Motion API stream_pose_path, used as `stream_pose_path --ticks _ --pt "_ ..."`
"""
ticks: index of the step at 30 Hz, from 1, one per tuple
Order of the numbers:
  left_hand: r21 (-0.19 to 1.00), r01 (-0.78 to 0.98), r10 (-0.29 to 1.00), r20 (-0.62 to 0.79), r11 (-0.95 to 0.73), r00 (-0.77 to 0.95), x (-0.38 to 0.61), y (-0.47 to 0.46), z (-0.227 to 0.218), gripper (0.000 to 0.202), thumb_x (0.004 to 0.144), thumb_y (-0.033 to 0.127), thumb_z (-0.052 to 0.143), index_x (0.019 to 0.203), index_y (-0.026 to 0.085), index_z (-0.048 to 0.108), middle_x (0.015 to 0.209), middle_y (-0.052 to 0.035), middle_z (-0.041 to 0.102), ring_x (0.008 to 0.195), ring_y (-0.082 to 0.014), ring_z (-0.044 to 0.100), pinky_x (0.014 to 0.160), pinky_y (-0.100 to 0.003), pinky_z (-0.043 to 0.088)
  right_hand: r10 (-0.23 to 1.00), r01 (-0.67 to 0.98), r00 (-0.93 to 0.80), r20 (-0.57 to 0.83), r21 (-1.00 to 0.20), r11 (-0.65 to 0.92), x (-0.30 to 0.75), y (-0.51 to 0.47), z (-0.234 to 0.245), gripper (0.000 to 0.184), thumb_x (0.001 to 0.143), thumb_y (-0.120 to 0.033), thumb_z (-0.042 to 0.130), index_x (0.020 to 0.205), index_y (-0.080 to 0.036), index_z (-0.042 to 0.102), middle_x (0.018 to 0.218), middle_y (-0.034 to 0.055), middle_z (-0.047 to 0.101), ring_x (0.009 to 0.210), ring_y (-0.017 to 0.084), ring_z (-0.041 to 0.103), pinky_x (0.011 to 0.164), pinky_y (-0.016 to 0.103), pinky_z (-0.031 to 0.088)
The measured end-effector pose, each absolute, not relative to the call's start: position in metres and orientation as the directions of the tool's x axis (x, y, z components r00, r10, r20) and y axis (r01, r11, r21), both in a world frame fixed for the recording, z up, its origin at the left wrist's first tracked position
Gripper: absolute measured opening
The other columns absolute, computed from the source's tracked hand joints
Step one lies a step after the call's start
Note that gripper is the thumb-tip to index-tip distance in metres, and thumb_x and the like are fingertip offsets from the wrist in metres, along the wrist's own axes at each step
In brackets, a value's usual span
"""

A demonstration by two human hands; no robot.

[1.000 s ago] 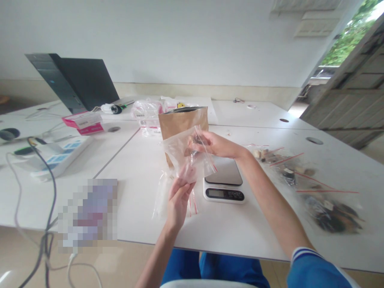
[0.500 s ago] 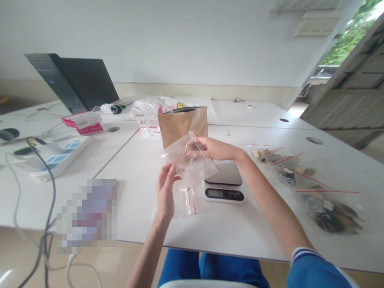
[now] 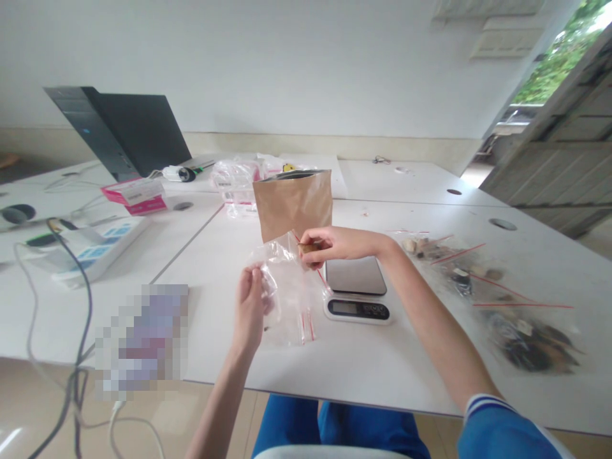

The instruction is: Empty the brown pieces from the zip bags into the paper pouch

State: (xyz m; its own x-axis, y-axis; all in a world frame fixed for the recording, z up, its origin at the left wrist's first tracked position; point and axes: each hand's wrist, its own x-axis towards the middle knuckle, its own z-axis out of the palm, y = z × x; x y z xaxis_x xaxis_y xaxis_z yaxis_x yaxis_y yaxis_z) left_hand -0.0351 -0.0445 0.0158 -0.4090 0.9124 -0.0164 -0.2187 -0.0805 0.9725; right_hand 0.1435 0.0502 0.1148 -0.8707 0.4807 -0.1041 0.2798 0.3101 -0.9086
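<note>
Two bare hands over white counter (image 3: 411, 376), head view | left hand (image 3: 249, 307): fingers clenched on clear zip bag (image 3: 289, 299), thin crinkled film, red-striped seal | right hand (image 3: 344, 243): fingers pinching small brown piece (image 3: 306, 247) beside bag's upper edge | kraft-paper pouch (image 3: 292, 203), upright, just beyond fingers | digital scale (image 3: 356, 287), steel-topped, just below right fingers | firm, separate pinches best for slippery film

The person wears a short blue sleeve (image 3: 502, 435) with a white and dark blue striped cuff (image 3: 482, 404), and blue trousers (image 3: 335, 425). The left hand (image 3: 249, 306) and right hand (image 3: 335, 246) are bare.
</note>
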Motion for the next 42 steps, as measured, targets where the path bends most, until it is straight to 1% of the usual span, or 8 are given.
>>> stream_pose_path --ticks 8,15,19,23,27,31,36,42 --pt "0.96 0.277 0.985 0.017 0.032 -0.172 -0.078 -0.034 0.006 0.04 0.077 0.046 0.047 0.1 0.015 0.059 0.07 0.0026 0.053 0.038 -0.0048 0.039 0.035 -0.019 0.026 0.574 0.282 -0.819 -0.001 -0.872 0.401 0.166 0.054 0.127 0.024 0.083 -0.038 0.06 0.092 -0.017 0.053 0.088 0.0026 0.059 0.078 0.012 0.058 0.074 0.029 0.048" --pt "0.766 0.642 0.968 0.14 0.028 -0.209 -0.094 -0.031 -0.01 0.038 0.082 0.039 0.039 0.103 0.015 0.059 0.078 -0.0058 0.063 0.069 -0.0191 0.058 0.069 -0.036 0.048 0.651 0.188 -0.747 0.136 -0.895 0.403 0.167 0.051 0.133 0.021 0.084 -0.037 0.06 0.09 -0.017 0.055 0.083 0.0016 0.059 0.07 0.011 0.057 0.068 0.027 0.049" --pt "0.568 0.823 0.818 0.479 -0.013 -0.318 -0.082 -0.036 -0.006 0.039 0.08 0.031 0.049 0.114 0.012 0.053 0.104 -0.0148 0.059 0.088 -0.0249 0.057 0.089 -0.048 0.043 0.677 0.143 -0.7 0.228 -0.884 0.445 0.165 0.054 0.133 0.026 0.082 -0.04 0.062 0.093 -0.017 0.056 0.082 0.0014 0.059 0.069 0.011 0.057 0.064 0.026 0.05" --pt "0.402 0.889 0.725 0.677 -0.22 -0.127 -0.063 -0.046 0.009 0.033 0.089 0.025 0.042 0.119 0.015 0.051 0.114 -0.0142 0.056 0.104 -0.0232 0.053 0.092 -0.042 0.043 0.698 0.081 -0.628 0.344 -0.863 0.498 0.163 0.057 0.132 0.028 0.081 -0.041 0.064 0.094 -0.017 0.058 0.079 -0.0001 0.059 0.067 0.01 0.058 0.065 0.026 0.051" --pt "0.262 0.908 0.875 0.448 -0.326 0.185 -0.048 -0.049 -0.001 0.035 0.093 0.029 0.037 0.124 0.021 0.051 0.133 -0.0087 0.052 0.125 -0.0238 0.044 0.101 -0.043 0.038 0.714 0.007 -0.522 0.466 -0.835 0.551 0.161 0.057 0.134 0.031 0.078 -0.044 0.066 0.093 -0.018 0.059 0.083 0.0011 0.062 0.069 0.011 0.06 0.066 0.026 0.053" --pt "0.172 0.937 0.932 0.254 -0.305 0.257 -0.04 -0.047 -0.031 0.043 0.095 0.026 0.028 0.133 0.015 0.045 0.142 -0.009 0.044 0.134 -0.0244 0.036 0.107 -0.045 0.033 0.702 -0.046 -0.449 0.553 -0.799 0.6 0.159 0.059 0.133 0.036 0.076 -0.049 0.066 0.094 -0.02 0.057 0.085 0.0004 0.062 0.07 0.011 0.062 0.068 0.026 0.054" --pt "0.12 0.945 0.92 0.294 -0.304 0.259 -0.038 -0.047 -0.044 0.047 0.094 0.025 0.026 0.137 0.009 0.039 0.141 -0.0134 0.045 0.132 -0.0234 0.039 0.104 -0.044 0.037 0.657 0.015 -0.301 0.691 -0.686 0.728 0.152 0.064 0.132 0.039 0.077 -0.055 0.061 0.099 -0.023 0.055 0.099 0.0016 0.06 0.089 0.014 0.061 0.079 0.029 0.053" --pt "0.178 0.929 0.908 0.334 -0.324 0.253 -0.038 -0.046 -0.042 0.043 0.093 0.024 0.031 0.131 0.009 0.043 0.138 -0.0169 0.048 0.131 -0.0243 0.041 0.104 -0.044 0.037 0.637 0.368 -0.275 0.72 -0.534 0.762 0.128 0.078 0.151 0.043 0.088 -0.054 0.045 0.122 -0.027 0.046 0.121 0.0084 0.052 0.115 0.025 0.049 0.091 0.039 0.049"
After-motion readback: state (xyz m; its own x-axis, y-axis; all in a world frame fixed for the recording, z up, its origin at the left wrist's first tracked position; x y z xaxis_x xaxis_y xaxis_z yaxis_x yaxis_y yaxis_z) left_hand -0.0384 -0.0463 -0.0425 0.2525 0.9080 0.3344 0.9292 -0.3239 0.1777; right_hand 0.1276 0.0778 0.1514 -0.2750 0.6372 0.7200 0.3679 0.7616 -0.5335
